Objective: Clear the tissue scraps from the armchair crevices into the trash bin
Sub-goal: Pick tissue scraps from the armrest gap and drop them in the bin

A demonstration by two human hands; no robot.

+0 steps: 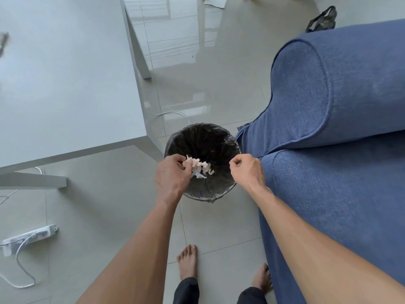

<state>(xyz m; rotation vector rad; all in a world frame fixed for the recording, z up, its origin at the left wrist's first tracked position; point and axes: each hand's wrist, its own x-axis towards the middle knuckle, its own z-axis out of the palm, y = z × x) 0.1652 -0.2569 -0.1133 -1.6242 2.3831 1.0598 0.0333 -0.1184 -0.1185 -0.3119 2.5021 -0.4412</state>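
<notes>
Shiny tiled floor (pixel 219 227) all round, with the big blue armchair (pixel 328 194) filling the right side and a pale grey desk (pixel 65 84) taking up the left. The trash bin (pixel 210 197), lined with a black bag, sits on the floor between them, right against the armchair's front corner, so nothing really blocks the drop. Both hands are over the bin's mouth. The left hand (pixel 172 178) is pinching a wad of tissue scraps (pixel 198 166), pinkish-white and raggedy, hanging just above the opening and not let go yet. The right hand (pixel 247 171) has its fingertips curled in and pressed together near the rim; can't see any scrap between them, so it might be bare or holding a crumb too small to make out. I'd say this is the dumping step, pretty far along for this handful at least. The crease between the arm and the seat cushion looks clean where it shows, but most of the chair is out of shot, so no telling what's left. Bare feet (pixel 188 262) stand close in front of the bin. Off to the left there's a power strip (pixel 28 236) with a white cable (pixel 22 270) trailing, well away from the action. A black bag (pixel 323 19) lies behind the armchair, and a white sheet (pixel 215 2) lies on the floor at the far end.
</notes>
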